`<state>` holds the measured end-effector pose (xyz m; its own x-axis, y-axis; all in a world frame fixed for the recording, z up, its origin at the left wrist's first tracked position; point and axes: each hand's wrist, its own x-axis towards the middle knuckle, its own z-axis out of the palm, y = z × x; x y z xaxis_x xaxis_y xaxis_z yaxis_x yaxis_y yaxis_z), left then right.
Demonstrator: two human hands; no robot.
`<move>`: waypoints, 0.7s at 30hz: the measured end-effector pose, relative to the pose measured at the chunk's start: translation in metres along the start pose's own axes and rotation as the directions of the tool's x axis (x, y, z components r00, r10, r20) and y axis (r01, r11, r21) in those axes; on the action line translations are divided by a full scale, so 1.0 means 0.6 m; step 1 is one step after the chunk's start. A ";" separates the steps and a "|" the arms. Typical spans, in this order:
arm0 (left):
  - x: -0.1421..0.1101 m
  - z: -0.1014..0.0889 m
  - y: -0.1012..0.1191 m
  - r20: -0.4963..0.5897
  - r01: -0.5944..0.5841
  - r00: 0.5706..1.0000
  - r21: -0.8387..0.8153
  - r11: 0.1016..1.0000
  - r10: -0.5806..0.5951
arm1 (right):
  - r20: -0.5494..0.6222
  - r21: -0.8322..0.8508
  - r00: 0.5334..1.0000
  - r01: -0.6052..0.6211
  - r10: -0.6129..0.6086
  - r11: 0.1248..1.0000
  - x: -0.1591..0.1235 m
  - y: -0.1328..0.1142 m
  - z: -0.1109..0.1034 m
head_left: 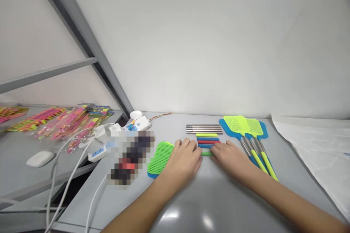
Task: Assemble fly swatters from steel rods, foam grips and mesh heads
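Observation:
Several coloured handle grips lie side by side on the grey table: a yellow one, a red one, two blue ones and, nearest me, a green handle grip. My left hand is closed with curled fingers at the left end of the green grip. At its right end, my right hand is curled the same way. Both hands rest low over the table and hide the grip's ends. Green fly swatter heads over blue ones lie partly beneath my left wrist. Metal rods lie in parallel behind the grips.
Assembled fly swatters in yellow-green and blue lie beyond my right hand. White plastic sheeting covers the far right. Power strips, white cables and a blurred patch are on the left. Packaged colourful items lie on the neighbouring table behind a metal frame.

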<state>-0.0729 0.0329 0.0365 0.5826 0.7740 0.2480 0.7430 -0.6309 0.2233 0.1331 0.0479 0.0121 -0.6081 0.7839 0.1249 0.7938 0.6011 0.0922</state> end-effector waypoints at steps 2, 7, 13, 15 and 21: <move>-0.003 0.004 0.002 0.000 0.008 1.000 0.008 1.000 -0.008 | 0.014 0.060 1.000 -0.008 0.007 0.998 0.003 -0.001 0.000; -0.006 0.000 0.018 -0.060 0.056 0.996 -0.154 0.986 -0.066 | 0.061 0.496 0.992 -0.123 0.107 0.859 -0.006 -0.021 -0.050; -0.010 -0.006 0.033 -0.141 0.113 0.943 -0.718 0.686 -0.302 | 0.223 0.824 0.974 -0.176 -0.023 0.539 0.010 -0.005 -0.107; -0.012 -0.004 0.037 -0.146 0.088 0.946 -0.743 0.663 -0.289 | 0.247 0.834 0.963 -0.157 -0.103 0.529 0.039 0.025 -0.104; -0.020 0.021 0.051 -0.179 -0.093 0.982 -0.714 0.694 -0.053 | 0.138 0.576 0.988 -0.141 0.074 0.805 0.178 0.091 -0.037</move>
<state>-0.0531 0.0052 0.0285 0.4742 0.7838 0.4009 0.2267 -0.5487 0.8047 0.1113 0.1608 0.0521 -0.5421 0.8403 -0.0063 0.7236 0.4629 -0.5120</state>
